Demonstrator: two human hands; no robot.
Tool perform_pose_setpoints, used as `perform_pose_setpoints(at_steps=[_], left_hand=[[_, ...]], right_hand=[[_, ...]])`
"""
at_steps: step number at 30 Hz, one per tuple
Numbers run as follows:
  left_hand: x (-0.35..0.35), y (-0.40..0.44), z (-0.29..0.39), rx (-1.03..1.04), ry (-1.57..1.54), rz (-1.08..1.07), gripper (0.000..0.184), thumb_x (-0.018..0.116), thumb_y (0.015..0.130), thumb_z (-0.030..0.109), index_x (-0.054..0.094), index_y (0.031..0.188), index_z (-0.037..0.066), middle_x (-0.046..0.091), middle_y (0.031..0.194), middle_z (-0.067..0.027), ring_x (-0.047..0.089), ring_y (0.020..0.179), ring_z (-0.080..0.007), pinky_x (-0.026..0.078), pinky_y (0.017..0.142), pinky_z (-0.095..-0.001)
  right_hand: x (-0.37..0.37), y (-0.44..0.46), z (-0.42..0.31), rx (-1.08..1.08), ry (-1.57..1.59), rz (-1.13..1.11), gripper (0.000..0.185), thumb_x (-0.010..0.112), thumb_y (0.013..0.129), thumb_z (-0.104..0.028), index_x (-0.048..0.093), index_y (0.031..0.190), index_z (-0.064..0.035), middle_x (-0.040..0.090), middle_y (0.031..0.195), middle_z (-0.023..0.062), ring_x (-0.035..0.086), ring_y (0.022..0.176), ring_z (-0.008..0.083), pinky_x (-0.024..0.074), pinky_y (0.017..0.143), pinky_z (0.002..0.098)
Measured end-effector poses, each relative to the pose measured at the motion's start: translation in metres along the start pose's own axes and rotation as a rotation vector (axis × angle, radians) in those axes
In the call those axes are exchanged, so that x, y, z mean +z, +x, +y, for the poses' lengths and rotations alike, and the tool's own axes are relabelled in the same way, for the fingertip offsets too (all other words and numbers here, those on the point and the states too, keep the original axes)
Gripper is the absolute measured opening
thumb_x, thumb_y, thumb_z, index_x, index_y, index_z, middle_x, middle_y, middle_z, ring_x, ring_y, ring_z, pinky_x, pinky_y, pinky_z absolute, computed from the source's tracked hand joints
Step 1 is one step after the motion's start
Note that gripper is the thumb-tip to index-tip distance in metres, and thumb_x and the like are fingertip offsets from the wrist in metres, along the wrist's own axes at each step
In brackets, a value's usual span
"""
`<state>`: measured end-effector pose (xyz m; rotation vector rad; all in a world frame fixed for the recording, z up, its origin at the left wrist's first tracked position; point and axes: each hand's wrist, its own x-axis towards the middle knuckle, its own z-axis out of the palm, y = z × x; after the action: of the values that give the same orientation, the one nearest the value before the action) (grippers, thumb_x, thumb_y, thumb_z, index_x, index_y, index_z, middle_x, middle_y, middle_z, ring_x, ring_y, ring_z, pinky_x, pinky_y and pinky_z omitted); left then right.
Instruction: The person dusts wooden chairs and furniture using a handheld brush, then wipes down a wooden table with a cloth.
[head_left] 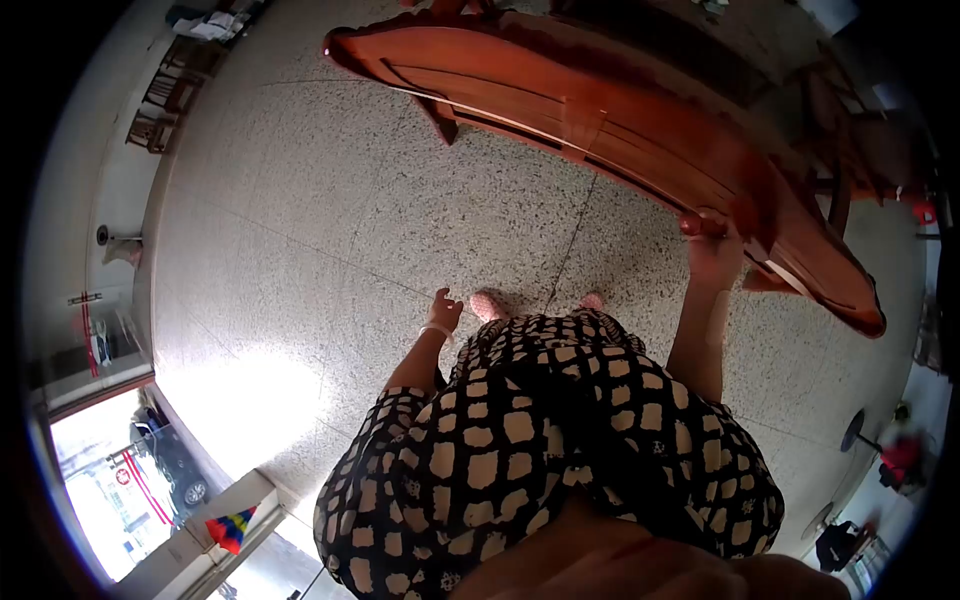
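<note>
A long, glossy reddish-brown wooden bench [520, 90] stretches across the upper right, seen from above, with its panelled side toward me. My right hand [715, 258] reaches forward to its lower edge, fingers closed around a small rounded reddish-brown thing [700, 224]. Whether that piece belongs to the bench or is loose, I cannot tell. Low on my left side, my left hand [446, 312] hangs over the floor with fingers loosely bent and apart, holding nothing. A pale band [436, 329] circles that wrist.
Speckled stone floor [330, 190] spreads around my pink shoes [487, 306]. Wooden chairs [170, 90] line the far left wall. Bright daylight enters by a doorway [110, 480] at lower left. A standing fan [853, 430] is at right, and more wooden furniture [840, 130] lies beyond the bench.
</note>
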<state>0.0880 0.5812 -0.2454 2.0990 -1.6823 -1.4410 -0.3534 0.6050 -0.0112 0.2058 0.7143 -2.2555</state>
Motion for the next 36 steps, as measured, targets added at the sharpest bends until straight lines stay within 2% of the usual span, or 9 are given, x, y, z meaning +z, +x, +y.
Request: perform_pose_setpoints(at_steps=[5,7,9,12,16,21,24,33,36], left_hand=[[-0.053,0.02,-0.114,0.006,-0.29,0.184,0.045,0.055,0.07,0.021,0.038,0.108,0.006,0.057,0.082,-0.0129,0.054,0.078,-0.029,0.043,0.069,-0.0379],[-0.077,0.032,-0.18,-0.002,0.203,0.106,0.041,0.054,0.069,0.02,0.041,0.105,0.005,0.057,0.077,-0.0133,0.055,0.076,-0.0269,0.043,0.069,-0.0358],[-0.101,-0.01,-0.174,-0.304,-0.468,0.233,0.042,0.052,0.071,0.022,0.037,0.106,0.005,0.056,0.068,-0.01,0.053,0.063,-0.0175,0.042,0.059,-0.0307],[-0.133,-0.064,-0.168,-0.571,-0.549,0.393,0.041,0.051,0.072,0.013,0.035,0.109,0.007,0.054,0.078,-0.0108,0.052,0.059,-0.0165,0.04,0.043,-0.0284],[-0.124,-0.102,-0.234,-0.814,-0.787,0.3,0.04,0.046,0.075,0.012,0.035,0.113,0.008,0.052,0.087,-0.0125,0.054,0.067,-0.0206,0.04,0.046,-0.0324],[-0.092,-0.115,-0.267,-0.051,0.634,-0.305,0.026,0.05,0.074,0.014,0.048,0.097,0.004,0.053,0.079,-0.0095,0.055,0.069,-0.022,0.044,0.053,-0.0365],[-0.093,-0.099,-0.191,-0.798,-0.721,0.171,0.031,0.05,0.075,0.015,0.044,0.104,0.005,0.053,0.081,-0.0087,0.054,0.067,-0.0198,0.043,0.053,-0.0338],[-0.156,-0.005,-0.109,-0.528,-0.824,0.295,0.033,0.051,0.074,0.017,0.043,0.104,0.006,0.054,0.082,-0.0075,0.054,0.065,-0.0152,0.041,0.048,-0.0276],[-0.156,0.02,-0.11,-0.586,-0.754,0.236,0.034,0.051,0.073,0.017,0.044,0.104,0.006,0.055,0.079,-0.0078,0.054,0.063,-0.0141,0.04,0.044,-0.0259]], right_hand=[[0.059,0.004,0.1,0.231,0.022,0.041,0.018,0.031,0.077,0.003,0.046,0.086,0.0002,0.05,0.072,0.0111,0.048,0.063,0.0195,0.044,0.055,0.0326],[0.098,-0.008,0.158,0.196,-0.054,0.113,0.018,0.031,0.076,0.005,0.046,0.085,0.0002,0.051,0.073,0.0113,0.048,0.059,0.0183,0.0441,0.051,0.0309],[0.122,-0.018,0.203,0.262,0.026,0.13,0.018,0.031,0.076,0.007,0.046,0.083,-0.0003,0.052,0.072,0.0102,0.047,0.053,0.0172,0.0449,0.048,0.0301],[0.15,-0.031,0.257,0.38,0.122,0.056,0.016,0.03,0.077,0.007,0.043,0.082,0.0,0.049,0.067,0.0087,0.051,0.058,0.0162,0.0486,0.056,0.0282],[0.191,-0.049,0.333,0.467,0.118,-0.109,0.016,0.027,0.08,-0.005,0.042,0.08,0.0004,0.049,0.069,0.0082,0.051,0.059,0.0178,0.049,0.062,0.0321],[0.233,-0.12,0.413,0.72,0.026,-0.071,0.006,0.032,0.08,-0.005,0.03,0.083,-0.0012,0.039,0.063,0.0081,0.044,0.055,0.0166,0.0475,0.061,0.035],[0.233,-0.127,0.451,0.96,-0.076,-0.171,0.005,0.033,0.079,-0.005,0.03,0.079,-0.0012,0.038,0.061,0.008,0.042,0.053,0.0167,0.0453,0.055,0.0352],[0.175,-0.054,0.422,1.189,-0.19,-0.089,0.009,0.043,0.076,-0.008,0.036,0.072,-0.0046,0.039,0.054,-0.0012,0.034,0.039,0.0079,0.0332,0.034,0.0186],[0.118,-0.013,0.373,1.34,0.022,-0.109,0.015,0.041,0.08,-0.012,0.04,0.068,-0.0042,0.04,0.057,0.0001,0.041,0.047,0.0084,0.0408,0.044,0.0198]])
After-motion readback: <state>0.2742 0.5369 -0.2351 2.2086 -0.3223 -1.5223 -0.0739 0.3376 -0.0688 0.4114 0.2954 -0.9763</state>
